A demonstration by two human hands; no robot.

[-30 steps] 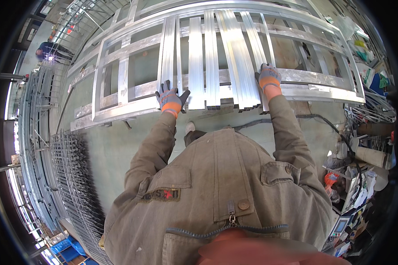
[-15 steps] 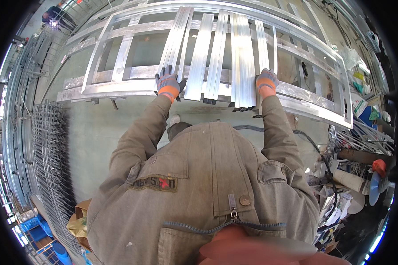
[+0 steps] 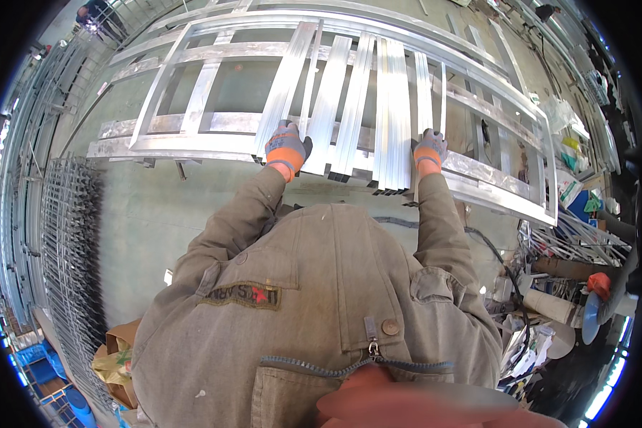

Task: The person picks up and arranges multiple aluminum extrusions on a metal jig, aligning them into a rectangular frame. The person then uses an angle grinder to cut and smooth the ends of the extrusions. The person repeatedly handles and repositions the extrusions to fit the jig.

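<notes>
Several long silvery metal bars [image 3: 392,114] lie side by side across a metal frame, their near ends jutting over its near rail. My left hand [image 3: 287,150], in a grey and orange glove, is closed over the near end of a wide metal bar [image 3: 287,78] at the left of the row. A thin bar [image 3: 310,82] lies just right of it. My right hand [image 3: 429,148], gloved alike, is curled round the near part of a narrow metal bar [image 3: 422,85] toward the right. The undersides of both grips are hidden.
The large metal frame [image 3: 171,143] spans the area ahead. Stacked metal grilles [image 3: 71,221] stand at left, beside a cardboard box [image 3: 125,357]. A black cable [image 3: 503,250] runs over the floor at right, near piled scrap. Another person [image 3: 100,18] works at far left.
My left hand has shifted right and its spread fingers have folded in. The thin bar now lies farther from the wide bar on its left. My right hand stays at its bar.
</notes>
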